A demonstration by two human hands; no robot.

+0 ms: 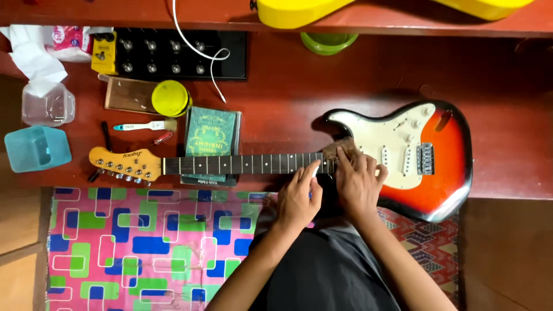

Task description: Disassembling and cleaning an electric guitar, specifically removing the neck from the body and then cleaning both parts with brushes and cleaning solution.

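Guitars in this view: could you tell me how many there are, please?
2: a sunburst electric guitar lying flat under both hands, and a yellow guitar at the top edge, mostly cut off.

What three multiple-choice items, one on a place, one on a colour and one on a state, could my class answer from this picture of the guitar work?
1. Where does the round yellow lid lie?
A. On the guitar's body
B. Above the guitar's headstock, beside a brown board
C. On the patterned cloth

2. What colour is the pickguard on the electric guitar?
A. White
B. Black
C. Green

3. How do the hands stand?
A. Both lifted clear of the guitar
B. One hand on the headstock
C. Both resting where the neck meets the body

Answers:
1. B: the lid sits above the headstock, against the brown board.
2. A: the plate is white against the red-and-orange body.
3. C: the left hand touches the neck's end, and the right hand lies flat on the body beside it.
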